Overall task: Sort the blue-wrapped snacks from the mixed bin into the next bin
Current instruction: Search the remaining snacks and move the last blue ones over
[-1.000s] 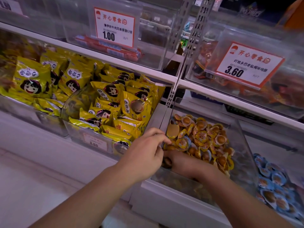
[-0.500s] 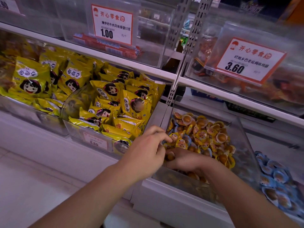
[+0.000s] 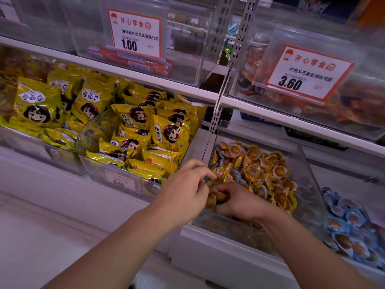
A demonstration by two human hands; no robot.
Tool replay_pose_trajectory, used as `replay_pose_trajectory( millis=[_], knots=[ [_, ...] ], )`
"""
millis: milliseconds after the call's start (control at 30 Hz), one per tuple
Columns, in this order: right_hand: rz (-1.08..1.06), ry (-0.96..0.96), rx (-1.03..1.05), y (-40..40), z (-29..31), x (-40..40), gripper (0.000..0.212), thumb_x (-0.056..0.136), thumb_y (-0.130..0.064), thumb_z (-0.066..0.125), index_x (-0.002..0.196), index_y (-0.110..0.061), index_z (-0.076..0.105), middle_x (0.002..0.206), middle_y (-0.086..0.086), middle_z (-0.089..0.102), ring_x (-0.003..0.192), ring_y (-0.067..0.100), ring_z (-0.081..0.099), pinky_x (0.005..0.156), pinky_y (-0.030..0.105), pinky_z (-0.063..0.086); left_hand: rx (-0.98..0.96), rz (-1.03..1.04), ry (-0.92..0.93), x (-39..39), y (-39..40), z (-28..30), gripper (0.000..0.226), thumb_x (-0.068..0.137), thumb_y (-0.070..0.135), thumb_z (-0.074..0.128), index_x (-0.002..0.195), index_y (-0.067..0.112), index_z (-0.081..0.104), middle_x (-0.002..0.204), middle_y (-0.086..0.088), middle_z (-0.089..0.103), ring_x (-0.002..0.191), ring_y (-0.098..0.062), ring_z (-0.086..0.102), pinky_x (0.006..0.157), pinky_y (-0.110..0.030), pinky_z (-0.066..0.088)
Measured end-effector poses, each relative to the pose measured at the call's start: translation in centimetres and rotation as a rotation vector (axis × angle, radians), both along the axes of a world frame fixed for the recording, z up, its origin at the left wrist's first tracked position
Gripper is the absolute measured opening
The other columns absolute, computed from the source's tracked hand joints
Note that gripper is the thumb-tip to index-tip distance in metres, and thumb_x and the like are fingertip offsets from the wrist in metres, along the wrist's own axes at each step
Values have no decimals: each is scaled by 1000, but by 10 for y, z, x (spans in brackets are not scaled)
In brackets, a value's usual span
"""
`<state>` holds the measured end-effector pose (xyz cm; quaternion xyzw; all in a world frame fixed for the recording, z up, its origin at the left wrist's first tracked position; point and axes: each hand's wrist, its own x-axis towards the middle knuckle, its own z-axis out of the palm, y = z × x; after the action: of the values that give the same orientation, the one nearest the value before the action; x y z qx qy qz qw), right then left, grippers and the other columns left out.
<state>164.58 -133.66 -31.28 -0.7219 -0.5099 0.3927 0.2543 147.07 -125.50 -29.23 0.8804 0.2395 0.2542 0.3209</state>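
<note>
**Both hands deep in the mixed snack bin**

A shop display of white shelves (image 3: 145, 80) carries clear plastic bins under 2 orange-bordered price cards (image 3: 135, 32). To the left lie yellow cartoon-face snack bags (image 3: 168, 134). The clear mixed bin (image 3: 308, 170) holds a heap of small round egg-like snacks in yellow wrappers, with a few blue-wrapped snacks (image 3: 235, 174) showing among them near its front left. The next bin (image 3: 350, 222), at right, is already filled with blue-wrapped pieces.

The left hand (image 3: 185, 190) hovers at the bin's left wall, fingers loosely curled and thumb near the forefinger; whether it pinches a wrapper I cannot tell. The right hand (image 3: 239, 201) is buried among the snacks, fingers curled over brown pieces, though a firm hold is not clear.

The likely risk: the blue wrappers sit tangled with yellow ones, so a broad scoop could carry the wrong colour across, or spill pieces over the low front edge.
</note>
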Motion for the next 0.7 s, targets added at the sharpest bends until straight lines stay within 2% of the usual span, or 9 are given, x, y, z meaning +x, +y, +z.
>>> replay_pose_trajectory(
  millis=[100, 167, 233, 300, 367, 467, 567, 633, 700],
  knots=[
    [51, -25, -50, 3, 5, -2, 35, 81, -8, 72, 80, -43, 67, 69, -23, 62, 65, -6, 54, 61, 10, 41, 0, -4, 5, 0, 0, -1, 31, 95, 14, 49, 113, 29, 68, 123, 18, 46, 98, -6, 59, 89, -34, 48],
    [63, -28, -96, 10, 3, -4, 27, 83, -8, 72, 92, -33, 69, 82, -12, 69, 75, -4, 59, 67, 12, 46, -4, -12, 6, 0, 0, -1, 30, 96, 15, 48, 113, 30, 68, 123, 18, 45, 92, -8, 61, 87, -36, 49],
    [32, -59, -120, 16, 1, -7, 22, 81, -8, 73, 99, -21, 70, 84, -4, 70, 74, -2, 60, 65, 12, 47, -3, -15, 3, -1, 0, -1, 30, 97, 16, 48, 113, 31, 67, 122, 19, 45, 88, -11, 63, 84, -37, 50],
    [9, -107, -110, 17, -3, -9, 22, 80, -12, 76, 101, -16, 70, 77, -12, 67, 64, -10, 58, 55, 6, 44, -3, -10, 4, -1, 1, -1, 30, 96, 16, 47, 112, 31, 67, 122, 19, 45, 89, -13, 63, 84, -37, 50],
    [1, -91, -84, 16, -5, -8, 20, 80, -12, 76, 99, -15, 69, 73, -14, 65, 62, -12, 58, 54, 5, 42, 0, -6, -1, -1, 1, 0, 30, 96, 16, 48, 112, 31, 68, 122, 19, 45, 96, -8, 60, 87, -35, 50],
    [-81, 117, 10, 8, -2, -4, 20, 76, -2, 76, 82, -19, 66, 70, -9, 65, 69, 5, 61, 60, 15, 49, -8, -15, -23, 0, 2, 2, 30, 95, 13, 49, 111, 30, 68, 121, 17, 47, 99, -6, 58, 89, -34, 50],
    [-293, 315, 138, -2, 8, -1, 25, 77, -6, 80, 97, -18, 73, 89, 8, 74, 78, 19, 71, 54, 28, 52, 1, 53, -83, 3, 0, 5, 31, 94, 12, 53, 115, 29, 67, 135, 16, 44, 110, -4, 54, 96, -30, 48],
    [-469, 454, 236, -8, 19, 5, 29, 74, -11, 83, 100, -21, 76, 99, 14, 75, 80, 23, 72, 51, 31, 50, 52, 137, -247, 5, -3, 12, 31, 92, 10, 54, 114, 27, 68, 141, 14, 42, 125, -1, 46, 101, -24, 43],
    [-640, 566, 313, -17, 33, 14, 23, 65, -19, 85, 87, -21, 80, 95, 13, 76, 78, 24, 70, 55, 30, 50, 100, 154, -415, 9, -9, 19, 29, 92, 12, 51, 113, 23, 68, 136, 12, 48, 127, -2, 47, 100, -20, 43]
  ],
)
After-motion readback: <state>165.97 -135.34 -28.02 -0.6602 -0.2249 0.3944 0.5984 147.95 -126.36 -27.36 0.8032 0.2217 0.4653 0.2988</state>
